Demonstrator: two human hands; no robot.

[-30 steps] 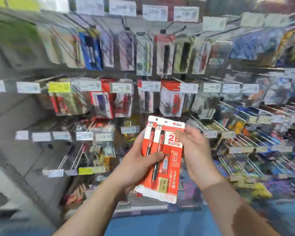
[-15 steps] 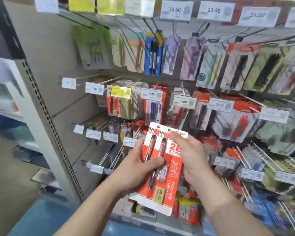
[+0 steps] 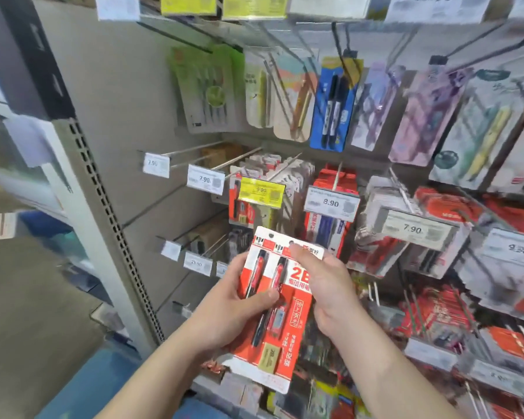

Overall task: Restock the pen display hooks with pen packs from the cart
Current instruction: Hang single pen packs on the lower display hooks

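Both hands hold a stack of red and white pen packs (image 3: 280,337) upright in front of the display. The front pack shows two red pens, a "2B" mark and a small eraser. My left hand (image 3: 239,303) grips the stack's left edge, thumb laid across the front. My right hand (image 3: 327,285) holds the right edge, its index finger stretched up to the hang hole at the top. Just above hang matching red packs (image 3: 239,207) behind a yellow 9.90 tag (image 3: 261,192). Two bare hooks (image 3: 194,151) with 7.90 tags jut out at the left.
Rows of hooks carry other pen packs: blue marker packs (image 3: 333,101) above, red packs behind an 8.90 tag (image 3: 332,204), more to the right. A grey perforated upright (image 3: 103,201) ends the bay on the left. Lower left shows blue floor (image 3: 97,385).
The view has swung left and moved closer to the shelf. The pack stack sits a little higher against the red packs. Both hands keep the same hold.
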